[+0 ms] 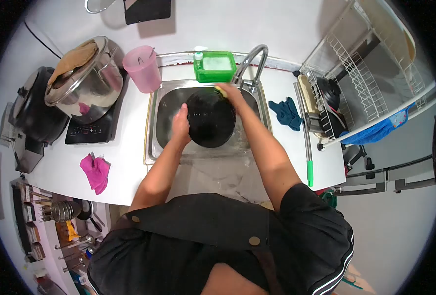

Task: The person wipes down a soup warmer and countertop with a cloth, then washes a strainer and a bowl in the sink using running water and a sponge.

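Over the sink [153, 142] I see a round, glossy black pan or bowl [211, 123], tilted, with water drops on its surface; its exact kind is unclear. My left hand [180, 124] grips its left edge, thumb on the near face and fingers partly hidden behind. At the upper right rim, my right hand [232, 95] is closed around a yellow sponge [221, 91] pressed against the edge; only a small part of the sponge shows. The chrome faucet [257, 51] arches just behind my right hand.
Behind the sink stands a green tub [215, 77] with a pale block. A pink pitcher [143, 71] and large steel pot [92, 88] are left. A magenta cloth [95, 173] lies nearer. Right are a teal cloth [286, 113], green-handled stick [310, 172] and dish rack [356, 73].
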Motion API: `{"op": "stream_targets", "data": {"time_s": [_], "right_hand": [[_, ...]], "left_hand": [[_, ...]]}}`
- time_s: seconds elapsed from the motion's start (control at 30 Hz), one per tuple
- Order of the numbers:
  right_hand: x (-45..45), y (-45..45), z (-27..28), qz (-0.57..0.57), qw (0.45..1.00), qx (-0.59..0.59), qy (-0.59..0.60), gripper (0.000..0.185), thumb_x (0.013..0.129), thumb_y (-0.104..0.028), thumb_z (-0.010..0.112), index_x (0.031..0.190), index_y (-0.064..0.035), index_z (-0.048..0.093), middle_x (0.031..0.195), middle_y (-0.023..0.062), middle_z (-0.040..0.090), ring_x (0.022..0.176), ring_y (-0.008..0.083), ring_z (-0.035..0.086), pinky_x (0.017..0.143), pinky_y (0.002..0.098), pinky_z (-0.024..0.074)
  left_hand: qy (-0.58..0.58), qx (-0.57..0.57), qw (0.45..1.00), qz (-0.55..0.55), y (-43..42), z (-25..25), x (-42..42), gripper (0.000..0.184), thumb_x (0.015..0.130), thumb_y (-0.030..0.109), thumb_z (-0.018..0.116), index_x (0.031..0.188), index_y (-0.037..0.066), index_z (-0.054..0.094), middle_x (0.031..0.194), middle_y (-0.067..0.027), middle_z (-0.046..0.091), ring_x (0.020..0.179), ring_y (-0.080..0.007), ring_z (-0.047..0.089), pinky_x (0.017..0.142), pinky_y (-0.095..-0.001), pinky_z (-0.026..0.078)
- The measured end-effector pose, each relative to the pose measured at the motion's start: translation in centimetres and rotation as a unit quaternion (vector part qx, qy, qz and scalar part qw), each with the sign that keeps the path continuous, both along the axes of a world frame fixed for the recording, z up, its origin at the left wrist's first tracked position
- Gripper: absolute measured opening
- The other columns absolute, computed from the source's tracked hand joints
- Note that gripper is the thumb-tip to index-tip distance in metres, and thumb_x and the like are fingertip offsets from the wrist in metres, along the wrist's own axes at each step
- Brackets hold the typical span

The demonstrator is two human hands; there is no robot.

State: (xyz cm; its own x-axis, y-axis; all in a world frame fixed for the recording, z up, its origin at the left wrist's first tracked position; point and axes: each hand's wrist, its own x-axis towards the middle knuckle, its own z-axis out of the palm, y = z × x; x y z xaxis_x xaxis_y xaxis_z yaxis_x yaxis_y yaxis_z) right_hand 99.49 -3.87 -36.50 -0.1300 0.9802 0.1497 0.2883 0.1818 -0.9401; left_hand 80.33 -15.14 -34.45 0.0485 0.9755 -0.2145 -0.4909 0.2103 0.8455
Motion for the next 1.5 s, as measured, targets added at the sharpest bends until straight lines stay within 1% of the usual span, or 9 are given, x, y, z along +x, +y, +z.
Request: {"op": "stream_targets", "data": {"time_s": [0.1, 0.3, 0.77, 0.83, 0.97, 1.2, 1.37, 1.43, 1.5], "right_hand": [[-4.0, -6.5, -2.8, -0.265, 0.946, 0.187, 0.013, 0.02, 0.082, -0.019, 0.051, 0.094, -0.0056, 0.059, 0.098, 0.0145, 0.054, 0.094, 0.0273, 0.051, 0.08, 0.0329, 0.0393], [-5.6, -4.6, -1.6, -0.121, 0.906, 0.315, -0.254, 0.015, 0.075, -0.019, 0.06, 0.079, -0.0051, 0.057, 0.091, 0.0154, 0.052, 0.087, 0.032, 0.048, 0.078, 0.0396, 0.0388], [-3.4, -8.0, 0.1, -0.17, 0.978, 0.108, -0.045, 0.024, 0.081, -0.029, 0.057, 0.079, -0.0053, 0.054, 0.076, 0.017, 0.056, 0.073, 0.0359, 0.054, 0.064, 0.0426, 0.0411], [-5.0, -6.2, -0.3, -0.18, 0.96, 0.153, -0.148, 0.024, 0.082, -0.027, 0.055, 0.079, -0.0035, 0.051, 0.075, 0.0167, 0.054, 0.072, 0.0343, 0.053, 0.064, 0.0438, 0.0398], [-5.0, 3.5, 3.2, -0.199, 0.919, 0.341, -0.022, 0.025, 0.084, -0.026, 0.053, 0.081, -0.0011, 0.052, 0.071, 0.0193, 0.052, 0.071, 0.0325, 0.053, 0.064, 0.0431, 0.0392], [-2.0, 5.8, 6.7, -0.22, 0.946, 0.238, 0.033, 0.027, 0.084, -0.021, 0.049, 0.09, 0.0038, 0.057, 0.084, 0.0244, 0.059, 0.079, 0.0381, 0.056, 0.07, 0.0405, 0.0422], [2.2, 3.3, -5.3, -0.427, 0.886, -0.064, -0.168, 0.018, 0.075, -0.016, 0.049, 0.067, -0.001, 0.055, 0.062, 0.0134, 0.057, 0.061, 0.0314, 0.057, 0.056, 0.0404, 0.0429], [2.9, 2.6, -5.7, -0.303, 0.866, -0.295, 0.267, 0.01, 0.073, -0.01, 0.048, 0.067, -0.0044, 0.053, 0.058, 0.0067, 0.052, 0.055, 0.0211, 0.055, 0.049, 0.0357, 0.0424], [3.9, 2.8, -6.6, -0.19, 0.879, -0.269, 0.345, 0.006, 0.071, -0.009, 0.049, 0.071, -0.0039, 0.053, 0.059, 0.0036, 0.05, 0.054, 0.0142, 0.052, 0.046, 0.0294, 0.0434]], "left_hand": [[-0.152, -0.012, 0.984, 0.098, 1.5, -0.4, 0.1, 0.033, 0.09, 0.029, 0.042, 0.102, 0.0, 0.049, 0.088, -0.0082, 0.06, 0.083, -0.021, 0.06, 0.075, -0.0392, 0.05], [0.033, -0.028, 0.996, 0.074, 1.6, -3.6, 0.2, 0.029, 0.089, 0.029, 0.046, 0.095, 0.002, 0.053, 0.085, -0.0076, 0.059, 0.076, -0.0181, 0.059, 0.07, -0.0336, 0.05], [-0.005, -0.014, 0.994, 0.107, 2.2, -1.8, -0.5, 0.029, 0.087, 0.03, 0.05, 0.089, 0.001, 0.056, 0.082, -0.0049, 0.059, 0.071, -0.0133, 0.056, 0.066, -0.0286, 0.047], [-0.017, -0.004, 0.993, 0.119, 2.6, -2.1, -0.4, 0.029, 0.087, 0.03, 0.051, 0.088, 0.001, 0.056, 0.081, -0.0046, 0.059, 0.072, -0.0127, 0.056, 0.066, -0.0282, 0.046], [0.069, -0.029, 0.995, 0.07, 1.7, -1.0, 0.2, 0.027, 0.082, 0.026, 0.058, 0.091, 0.0, 0.058, 0.081, -0.0037, 0.06, 0.07, -0.0108, 0.056, 0.063, -0.0253, 0.046], [0.158, 0.073, 0.985, -0.022, 0.8, 0.9, 0.3, 0.027, 0.074, 0.012, 0.068, 0.095, -0.001, 0.058, 0.087, -0.0061, 0.062, 0.077, -0.0139, 0.058, 0.072, -0.0273, 0.046], [0.284, 0.119, 0.951, -0.042, 2.5, -1.8, 0.3, 0.036, 0.068, 0.01, 0.069, 0.1, -0.001, 0.055, 0.09, -0.0076, 0.062, 0.081, -0.0141, 0.058, 0.073, -0.0269, 0.046], [0.236, 0.123, 0.961, -0.078, 3.4, -4.0, 0.9, 0.038, 0.071, 0.01, 0.068, 0.104, -0.001, 0.053, 0.094, -0.0085, 0.061, 0.086, -0.0153, 0.057, 0.076, -0.0281, 0.045], [0.193, 0.129, 0.966, -0.11, 4.0, -4.9, 1.2, 0.04, 0.073, 0.01, 0.067, 0.108, -0.002, 0.05, 0.098, -0.0094, 0.06, 0.09, -0.0166, 0.056, 0.08, -0.0294, 0.044]]}}
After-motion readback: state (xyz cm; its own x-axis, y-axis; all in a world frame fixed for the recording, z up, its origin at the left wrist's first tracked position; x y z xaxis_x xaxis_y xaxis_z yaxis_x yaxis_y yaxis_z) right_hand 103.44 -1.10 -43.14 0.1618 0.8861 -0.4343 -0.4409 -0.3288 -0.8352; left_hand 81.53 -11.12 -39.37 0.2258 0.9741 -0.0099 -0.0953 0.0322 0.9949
